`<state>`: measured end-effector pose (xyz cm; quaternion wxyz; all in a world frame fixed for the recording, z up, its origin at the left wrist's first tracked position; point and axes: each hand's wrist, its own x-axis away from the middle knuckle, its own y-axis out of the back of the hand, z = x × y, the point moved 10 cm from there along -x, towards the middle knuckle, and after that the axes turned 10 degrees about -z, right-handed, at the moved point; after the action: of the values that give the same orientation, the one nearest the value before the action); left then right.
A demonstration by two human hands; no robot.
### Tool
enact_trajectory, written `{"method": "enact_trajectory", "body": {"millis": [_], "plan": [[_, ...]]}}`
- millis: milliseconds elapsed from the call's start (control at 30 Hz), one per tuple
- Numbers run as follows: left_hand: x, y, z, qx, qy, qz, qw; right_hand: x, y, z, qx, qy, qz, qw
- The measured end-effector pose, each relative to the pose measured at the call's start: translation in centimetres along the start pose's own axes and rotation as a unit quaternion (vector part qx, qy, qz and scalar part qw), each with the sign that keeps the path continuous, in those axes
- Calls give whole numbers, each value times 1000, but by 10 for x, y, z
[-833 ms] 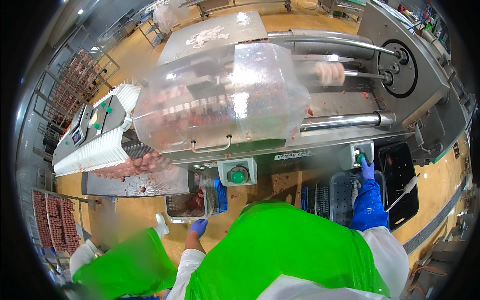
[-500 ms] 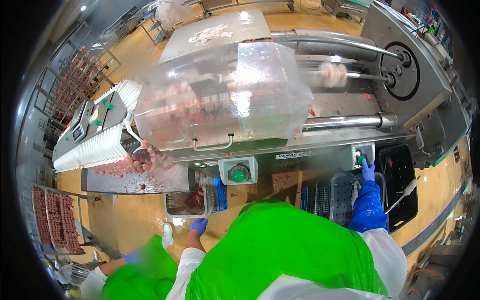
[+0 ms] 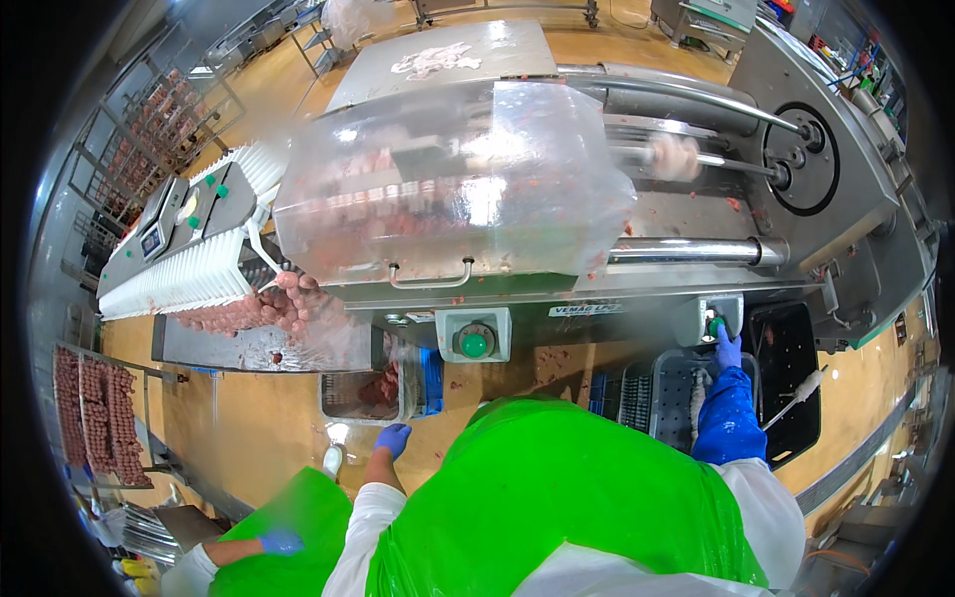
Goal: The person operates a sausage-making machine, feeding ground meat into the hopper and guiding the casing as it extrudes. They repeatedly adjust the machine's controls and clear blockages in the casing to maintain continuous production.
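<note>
My right hand [image 3: 727,348], in a blue glove and blue sleeve, reaches up to a green button [image 3: 714,325] on the front of a big steel sausage machine [image 3: 637,289], fingertips on it. My left hand [image 3: 393,438], also gloved in blue, hangs empty in front of my green apron [image 3: 567,497]. It is just below a wire crate holding meat [image 3: 366,390]. A cloudy plastic hood [image 3: 448,189] covers the machine's middle. Pink sausage links [image 3: 269,306] spill out at its left end beside a white ribbed conveyor [image 3: 184,284].
A co-worker in a green apron [image 3: 293,527] with a blue glove [image 3: 281,542] stands at my lower left. Racks of hanging sausages [image 3: 99,423] stand at the left edge. A blue crate [image 3: 430,380], a grey crate [image 3: 676,393] and a black tub [image 3: 791,368] sit under the machine.
The co-worker at lower left has shifted right and closer to me. More sausage links have gathered at the machine's left outlet. Both my hands stay where they were.
</note>
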<state>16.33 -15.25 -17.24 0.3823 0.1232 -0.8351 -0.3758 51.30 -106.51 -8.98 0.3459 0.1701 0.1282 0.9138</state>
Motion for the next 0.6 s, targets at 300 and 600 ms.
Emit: {"method": "enact_trajectory", "body": {"millis": [300,600], "plan": [[9,4,12,2,16,-1,1000,12,-9,-9,-24,-74,0,997],[19,13,9,-96,22,6,995,-18,-44,-3,226,289,185,912]]}}
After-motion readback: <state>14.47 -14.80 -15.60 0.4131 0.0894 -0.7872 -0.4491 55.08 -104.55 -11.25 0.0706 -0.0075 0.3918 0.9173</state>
